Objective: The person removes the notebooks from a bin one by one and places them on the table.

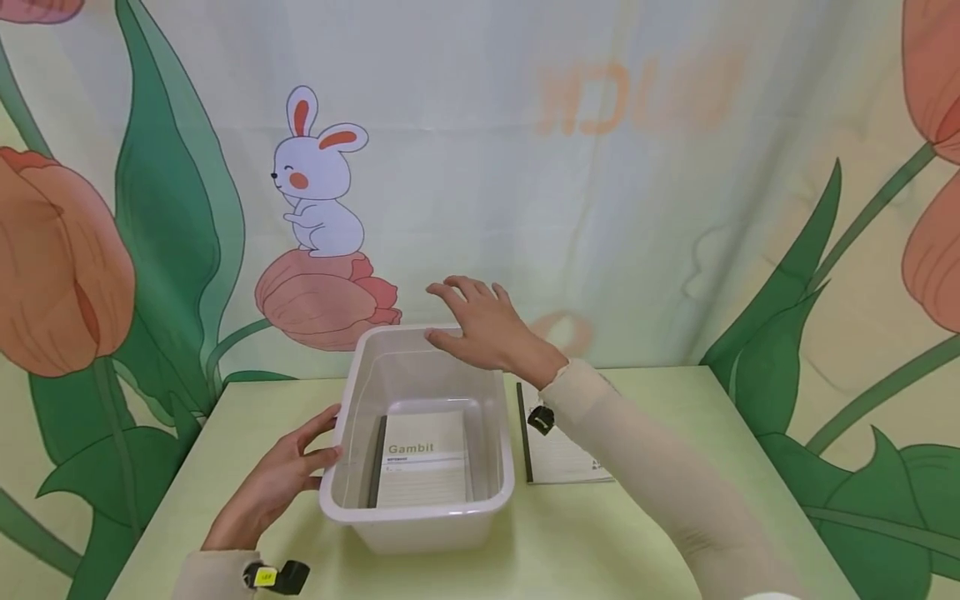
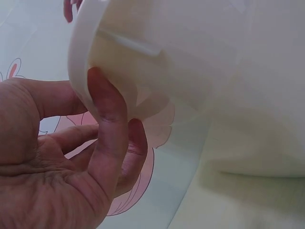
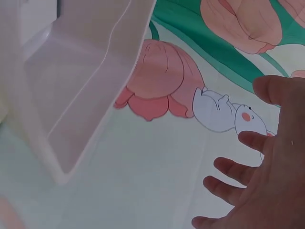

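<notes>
A pale grey plastic bin (image 1: pixel 341 467) stands on the table, with a notebook (image 1: pixel 423 467) marked "Gambit" lying inside it. My left hand (image 1: pixel 273 475) pinches the bin's left rim; in the left wrist view its thumb and curled fingers (image 2: pixel 109 124) are at the lip. Above the bin's far right corner, my right hand (image 1: pixel 487 325) is held with its fingers spread and nothing in it. The right wrist view shows that hand (image 3: pixel 267 176) apart from the bin wall (image 3: pixel 95 90). A second notebook (image 1: pixel 558 454) lies right of the bin, partly hidden by my right forearm.
The light green table (image 1: pixel 660 408) extends to both sides of the bin. Behind it hangs a curtain (image 1: pixel 465 167) printed with a rabbit and tulips. A small black device (image 1: pixel 542 419) sits on the right sleeve, and another (image 1: pixel 288 577) on the left.
</notes>
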Available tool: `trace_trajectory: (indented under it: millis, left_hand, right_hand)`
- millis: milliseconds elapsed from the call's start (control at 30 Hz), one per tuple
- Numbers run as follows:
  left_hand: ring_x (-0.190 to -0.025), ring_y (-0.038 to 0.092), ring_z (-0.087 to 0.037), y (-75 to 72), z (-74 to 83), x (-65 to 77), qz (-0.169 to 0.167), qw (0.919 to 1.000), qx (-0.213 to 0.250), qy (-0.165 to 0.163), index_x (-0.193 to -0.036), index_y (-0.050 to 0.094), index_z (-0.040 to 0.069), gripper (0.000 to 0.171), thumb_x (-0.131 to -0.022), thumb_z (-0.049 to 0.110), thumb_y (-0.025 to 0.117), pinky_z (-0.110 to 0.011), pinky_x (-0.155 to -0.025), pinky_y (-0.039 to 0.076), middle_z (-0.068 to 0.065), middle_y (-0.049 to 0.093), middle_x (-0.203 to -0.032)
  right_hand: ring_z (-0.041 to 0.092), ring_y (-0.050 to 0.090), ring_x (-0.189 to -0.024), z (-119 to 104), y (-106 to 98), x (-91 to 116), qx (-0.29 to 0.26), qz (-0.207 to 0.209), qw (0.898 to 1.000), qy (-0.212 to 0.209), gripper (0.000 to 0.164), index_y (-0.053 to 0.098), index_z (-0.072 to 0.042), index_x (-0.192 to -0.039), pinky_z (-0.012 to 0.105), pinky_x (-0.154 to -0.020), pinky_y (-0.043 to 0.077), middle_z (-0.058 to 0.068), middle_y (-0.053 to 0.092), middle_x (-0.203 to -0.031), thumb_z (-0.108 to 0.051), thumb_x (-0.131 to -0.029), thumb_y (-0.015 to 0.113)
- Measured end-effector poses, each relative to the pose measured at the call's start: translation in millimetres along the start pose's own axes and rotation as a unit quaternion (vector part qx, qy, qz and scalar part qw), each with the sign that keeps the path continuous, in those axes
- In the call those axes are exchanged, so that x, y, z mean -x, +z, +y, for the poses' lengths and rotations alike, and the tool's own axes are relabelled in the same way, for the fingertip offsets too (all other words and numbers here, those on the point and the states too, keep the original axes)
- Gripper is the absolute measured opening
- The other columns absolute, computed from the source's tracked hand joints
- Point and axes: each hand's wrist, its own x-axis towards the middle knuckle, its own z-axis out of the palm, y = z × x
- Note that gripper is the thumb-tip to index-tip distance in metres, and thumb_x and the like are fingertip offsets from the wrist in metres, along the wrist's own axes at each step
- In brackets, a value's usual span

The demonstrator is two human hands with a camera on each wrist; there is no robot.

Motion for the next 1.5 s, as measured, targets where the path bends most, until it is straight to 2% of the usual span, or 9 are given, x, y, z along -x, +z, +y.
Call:
trace_trajectory:
  millis: [133, 267, 533, 700, 833, 1067, 1200, 1300, 1500]
  left_hand:
    - [-0.132, 0.046, -0.040, -0.1, -1.0, -0.3, -0.001, 1.0000, -0.001, 0.001, -0.159, 0.018, 0.022, 0.073, -0.098, 0.021, 0.059, -0.047, -0.091, 0.056, -0.015, 0.021, -0.161]
    - [-0.133, 0.045, -0.042, -0.9, -0.8, -0.4, 0.000, 1.0000, 0.000, 0.003, -0.159, 0.018, 0.022, 0.073, -0.099, 0.021, 0.059, -0.047, -0.091, 0.056, -0.015, 0.020, -0.161]
    - [-0.134, 0.044, -0.044, 0.7, 0.1, -1.6, -0.001, 1.0000, 0.000, 0.004, -0.159, 0.018, 0.020, 0.072, -0.099, 0.019, 0.058, -0.048, -0.090, 0.056, -0.017, 0.020, -0.161]
    - [-0.136, 0.041, -0.045, 2.1, 1.9, -2.8, -0.003, 1.0000, 0.002, 0.002, -0.159, 0.017, 0.020, 0.073, -0.099, 0.020, 0.058, -0.049, -0.092, 0.055, -0.017, 0.020, -0.161]
    - [-0.138, 0.038, -0.045, 1.3, 0.7, -1.0, -0.003, 1.0000, 0.000, -0.008, -0.159, 0.016, 0.022, 0.074, -0.099, 0.021, 0.058, -0.049, -0.093, 0.055, -0.017, 0.019, -0.162]
    - [-0.137, 0.040, -0.043, 0.1, 0.9, -1.1, -0.002, 1.0000, -0.001, -0.003, -0.159, 0.016, 0.021, 0.074, -0.098, 0.023, 0.059, -0.047, -0.093, 0.055, -0.017, 0.019, -0.162]
    - [-0.137, 0.039, -0.044, 0.1, 1.3, -1.0, 0.001, 1.0000, 0.004, -0.002, -0.159, 0.017, 0.021, 0.073, -0.099, 0.021, 0.058, -0.048, -0.093, 0.055, -0.017, 0.019, -0.162]
    - [-0.137, 0.039, -0.044, 0.5, 0.4, -1.4, 0.001, 1.0000, 0.009, -0.005, -0.159, 0.017, 0.021, 0.072, -0.099, 0.021, 0.058, -0.049, -0.093, 0.054, -0.016, 0.019, -0.162]
    - [-0.137, 0.040, -0.044, 1.0, 0.2, 0.0, 0.007, 0.9999, 0.009, -0.011, -0.159, 0.018, 0.022, 0.073, -0.098, 0.021, 0.059, -0.049, -0.093, 0.054, -0.015, 0.019, -0.163]
  right_hand:
    - [0.027, 0.039, -0.140, -15.6, 7.8, -14.1, -0.023, -0.042, 0.999, 0.011, 0.063, 0.033, -0.028, -0.151, 0.054, -0.113, 0.031, 0.002, 0.038, -0.153, -0.054, -0.096, 0.049]
    - [0.024, 0.044, -0.136, -24.4, 19.6, -27.0, -0.050, -0.120, 0.991, 0.021, 0.066, 0.033, -0.027, -0.151, 0.048, -0.109, 0.040, 0.003, 0.039, -0.152, -0.052, -0.094, 0.053]
    - [0.019, 0.040, -0.142, -26.6, 51.6, -47.4, -0.097, -0.280, 0.952, 0.070, 0.073, 0.032, -0.026, -0.154, 0.046, -0.112, 0.039, 0.000, 0.036, -0.158, -0.048, -0.091, 0.061]
    - [0.020, 0.035, -0.144, -18.4, 84.7, -58.8, -0.146, -0.333, 0.922, 0.131, 0.075, 0.036, -0.028, -0.153, 0.047, -0.117, 0.032, -0.004, 0.035, -0.159, -0.048, -0.088, 0.067]
    - [0.019, 0.031, -0.146, -16.3, 115.7, -63.7, -0.175, -0.352, 0.908, 0.147, 0.077, 0.037, -0.025, -0.153, 0.044, -0.119, 0.028, -0.004, 0.034, -0.160, -0.047, -0.086, 0.068]
    - [0.020, 0.040, -0.142, -24.2, 147.6, -67.9, -0.169, -0.382, 0.900, 0.129, 0.073, 0.037, -0.019, -0.153, 0.039, -0.115, 0.036, -0.003, 0.039, -0.157, -0.045, -0.090, 0.062]
    - [0.018, 0.040, -0.142, -26.7, 165.7, -70.0, -0.128, -0.385, 0.907, 0.116, 0.072, 0.038, -0.020, -0.152, 0.037, -0.114, 0.037, -0.004, 0.041, -0.156, -0.047, -0.089, 0.061]
    - [0.016, 0.037, -0.143, -28.8, 175.5, -67.5, -0.122, -0.372, 0.910, 0.135, 0.071, 0.040, -0.023, -0.151, 0.037, -0.116, 0.034, -0.006, 0.042, -0.155, -0.046, -0.088, 0.064]
    - [0.017, 0.036, -0.144, -32.5, 188.4, -64.1, -0.137, -0.380, 0.905, 0.135, 0.071, 0.039, -0.023, -0.151, 0.038, -0.116, 0.034, -0.005, 0.041, -0.155, -0.043, -0.088, 0.065]
